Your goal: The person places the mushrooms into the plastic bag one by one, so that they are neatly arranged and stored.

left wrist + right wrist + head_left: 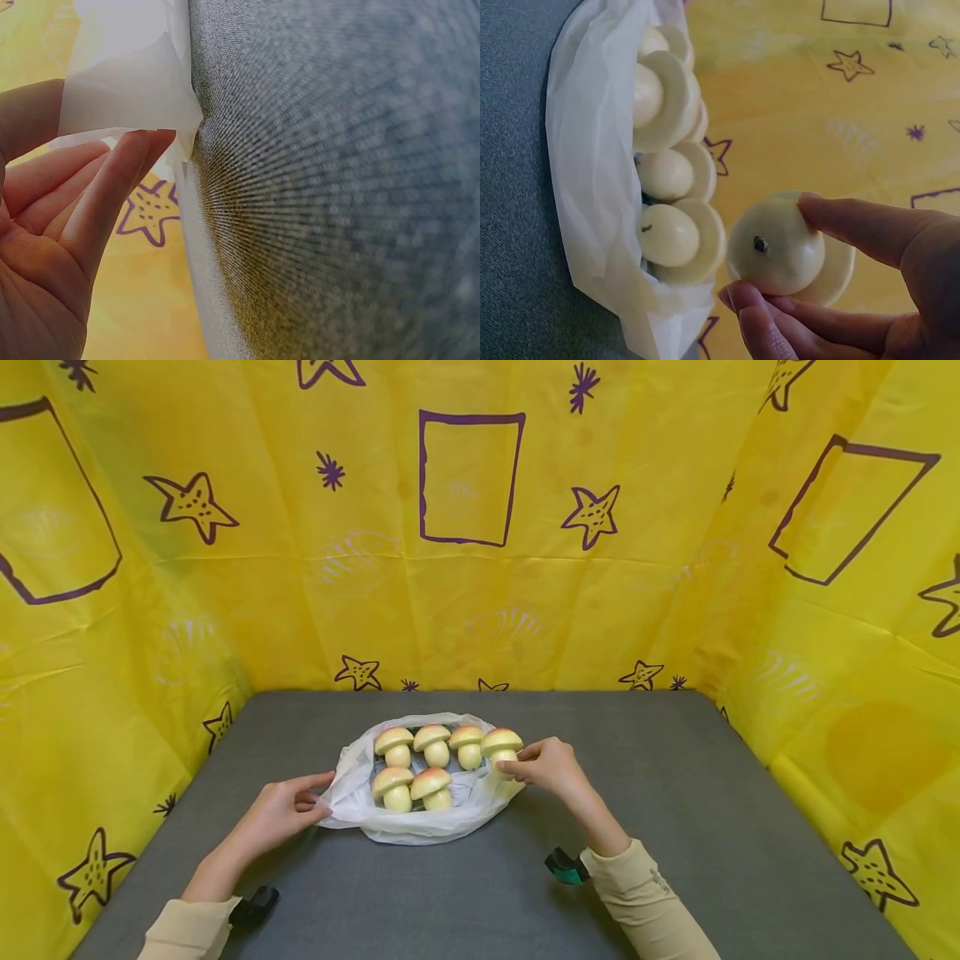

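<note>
A white plastic bag [420,828] lies spread with its mouth facing up, and several toy mushrooms [432,743] with pale stems and orange-tinged caps sit in it in two rows. My right hand [551,768] pinches one mushroom [501,744] by its stem at the bag's right rim; the stem's underside with a dark spot shows in the right wrist view. At the left, my left hand [281,810] pinches the bag's edge between thumb and fingers. The left wrist view shows the thin bag film [127,90] in those fingers.
The grey table [480,893] extends around the bag on every side. Yellow cloth walls [480,610] with purple stars and frames stand behind and at both sides. Dark straps [566,866] sit near both wrists.
</note>
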Demonstrator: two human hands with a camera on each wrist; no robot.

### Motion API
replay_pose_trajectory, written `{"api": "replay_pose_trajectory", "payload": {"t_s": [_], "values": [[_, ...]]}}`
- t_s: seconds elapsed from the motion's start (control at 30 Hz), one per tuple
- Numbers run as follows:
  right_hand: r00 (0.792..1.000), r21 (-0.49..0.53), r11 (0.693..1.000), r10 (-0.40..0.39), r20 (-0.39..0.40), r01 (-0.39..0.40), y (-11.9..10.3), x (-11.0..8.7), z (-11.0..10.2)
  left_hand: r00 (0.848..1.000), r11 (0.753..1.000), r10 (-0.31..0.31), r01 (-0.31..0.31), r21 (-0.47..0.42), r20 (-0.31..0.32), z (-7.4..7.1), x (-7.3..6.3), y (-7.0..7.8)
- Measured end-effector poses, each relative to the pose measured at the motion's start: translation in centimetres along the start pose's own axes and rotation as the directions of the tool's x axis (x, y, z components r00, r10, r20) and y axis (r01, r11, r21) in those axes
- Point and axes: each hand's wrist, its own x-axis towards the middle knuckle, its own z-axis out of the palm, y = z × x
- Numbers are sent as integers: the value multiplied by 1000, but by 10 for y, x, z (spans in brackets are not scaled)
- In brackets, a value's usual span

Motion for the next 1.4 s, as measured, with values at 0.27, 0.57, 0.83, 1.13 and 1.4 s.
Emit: {"api": "replay_pose_trajectory", "payload": {"t_s": [0.27, 0.57, 0.83, 1.13, 1.4], "values": [[1000, -10, 1000, -19, 23, 19, 0, 1, 9, 1000, 1000, 16, -16, -5, -9, 0, 0, 0], [998, -47, 998, -46, 40, 48, -2, 2, 20, 1000, 1000, 3, -3, -5, 0, 0, -1, 0], [997, -91, 994, -57, 53, 62, 2, 6, 32, 1000, 1000, -10, 10, -14, 13, -1, -1, 0], [997, -120, 991, -49, 61, 57, 6, 9, 44, 999, 999, -28, 29, -29, 33, -2, -1, 2], [995, -109, 992, -52, 88, 61, 6, 8, 47, 1000, 999, -12, 12, -37, 4, -2, -1, 3]]}}
